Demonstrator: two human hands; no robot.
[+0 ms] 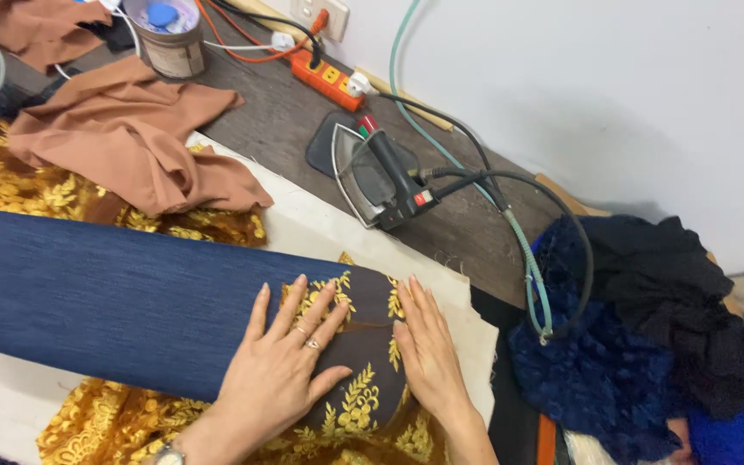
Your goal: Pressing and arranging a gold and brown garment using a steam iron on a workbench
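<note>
Left hand [282, 370], right hand [428, 353]: fingers flat, spread, gripping nothing, pressing gold-embroidered brown fabric [363, 344] over navy padded board [114, 301]. Iron [381, 176] parked aside; pressing not begun.

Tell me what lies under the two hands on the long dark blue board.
Under the left hand and right hand lies brown fabric with gold embroidery, draped over the dark blue padded board. The board's end beneath that fabric is covered.
</note>
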